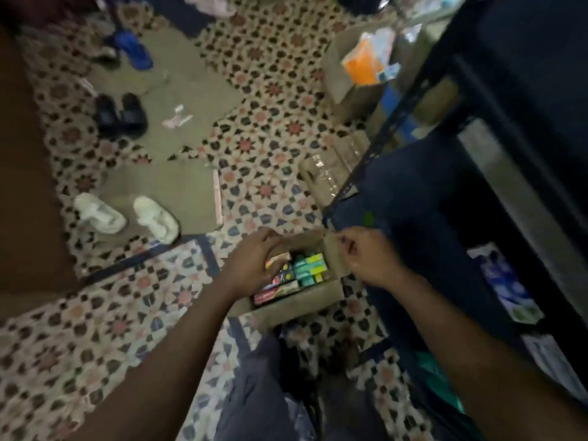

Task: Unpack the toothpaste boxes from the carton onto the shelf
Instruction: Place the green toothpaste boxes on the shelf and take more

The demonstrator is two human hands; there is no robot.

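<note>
Risks losing a box or two on the lift if grabbed as a loose bunch: toothpaste boxes [310,268] packed tight in the carton [302,300], on the floor at near centre. Could also drag the light carton along, or snag a box on the right flap on the way out. Left hand [254,262] down inside the carton's left side, fingers curled over the red ones, seemingly gripping. Right hand [366,259] at the right flap, fingers loosely bent; too blurred to tell whether pinching it or just beside it. Shelf [413,186] close on the right
</note>
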